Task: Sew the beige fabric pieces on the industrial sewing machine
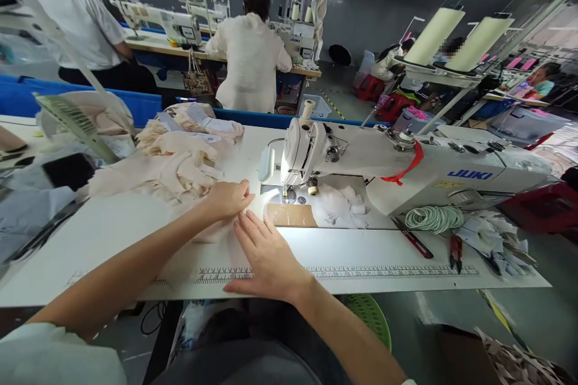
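Observation:
A white sewing machine point(343, 147) marked JUKI stands on the table, its lamp lit over the needle area. Left of the needle, my left hand point(229, 198) is closed on a piece of cream fabric point(258, 198), whose edge reaches toward the presser foot point(286, 194). My right hand point(268, 252) lies flat, fingers stretched out, with its fingertips at the fabric close to my left hand and its thumb over the printed ruler point(361, 272). A brown patch point(292, 215) is on the machine bed just right of my fingertips.
Cream cloth pieces point(180, 156) are heaped behind my left arm, near a green fan point(74, 123). Crumpled white fabric point(341, 204) lies under the machine arm. Rightward are tweezers point(413, 239), red thread snips point(456, 252), a pale green cord coil point(434, 218) and scraps. Co-workers sit beyond.

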Tool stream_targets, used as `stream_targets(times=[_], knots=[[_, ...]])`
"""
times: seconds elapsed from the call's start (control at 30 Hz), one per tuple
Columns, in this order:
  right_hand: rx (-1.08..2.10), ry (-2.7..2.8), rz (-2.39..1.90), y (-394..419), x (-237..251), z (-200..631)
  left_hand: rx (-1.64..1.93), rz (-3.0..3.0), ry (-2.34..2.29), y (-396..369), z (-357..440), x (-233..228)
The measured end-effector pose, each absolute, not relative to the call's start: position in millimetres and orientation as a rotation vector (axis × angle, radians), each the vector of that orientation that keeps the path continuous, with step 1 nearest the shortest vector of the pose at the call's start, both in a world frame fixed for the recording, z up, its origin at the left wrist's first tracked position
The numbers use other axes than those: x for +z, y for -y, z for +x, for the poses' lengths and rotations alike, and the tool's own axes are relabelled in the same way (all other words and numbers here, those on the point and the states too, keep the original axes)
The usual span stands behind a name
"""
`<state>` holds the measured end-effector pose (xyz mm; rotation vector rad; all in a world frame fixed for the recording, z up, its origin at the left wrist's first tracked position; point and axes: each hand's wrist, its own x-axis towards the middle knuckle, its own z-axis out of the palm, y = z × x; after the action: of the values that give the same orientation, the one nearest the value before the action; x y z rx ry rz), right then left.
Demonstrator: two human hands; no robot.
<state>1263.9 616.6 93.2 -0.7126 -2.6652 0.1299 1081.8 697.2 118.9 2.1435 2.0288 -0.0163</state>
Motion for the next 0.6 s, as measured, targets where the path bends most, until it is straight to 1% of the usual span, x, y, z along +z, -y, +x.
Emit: stream_targets(times=[0.1, 0.2, 0.23, 0.27, 0.3, 0.37, 0.43, 0.47, 0.5, 0.6], knots=[[0.131, 2.628, -0.665, -590.0, 75.2, 1260.3, 0.102, 2.088, -1.745, -671.9, 1060.0, 120.7], [0.196, 2.468, -0.651, -558.2, 66.8, 1274.1, 0.168, 1.911, -1.465, -623.6, 1022.3, 127.5], [0.31, 2.398, -0.64, -547.2, 66.1, 1280.8, 0.16, 1.806, -1.414, -602.4, 1007.6, 130.5], [0.491, 2.32, -0.628, -536.6, 65.4, 1287.8, 0.138, 1.685, -1.386, -579.5, 992.8, 133.1], [0.735, 2.235, -0.63, -526.7, 63.8, 1294.9, 0.098, 1.559, -1.368, -555.9, 978.8, 134.9], [1.32, 2.002, -0.712, -510.1, 54.5, 1307.4, 0.032, 1.35, -1.35, -510.9, 955.3, 133.2], [1.793, 1.652, -0.899, -498.7, 33.1, 1316.0, 0.014, 1.242, -1.35, -476.8, 941.3, 120.6], [1.916, 1.459, -1.006, -495.5, 17.9, 1318.7, 0.018, 1.218, -1.359, -466.1, 938.2, 109.7], [1.957, 1.274, -1.105, -494.0, 0.6, 1320.3, 0.032, 1.202, -1.365, -460.2, 937.7, 96.1], [1.825, 0.911, -1.342, -500.3, -53.9, 1321.4, 0.091, 1.158, -1.348, -466.9, 946.5, 44.9]])
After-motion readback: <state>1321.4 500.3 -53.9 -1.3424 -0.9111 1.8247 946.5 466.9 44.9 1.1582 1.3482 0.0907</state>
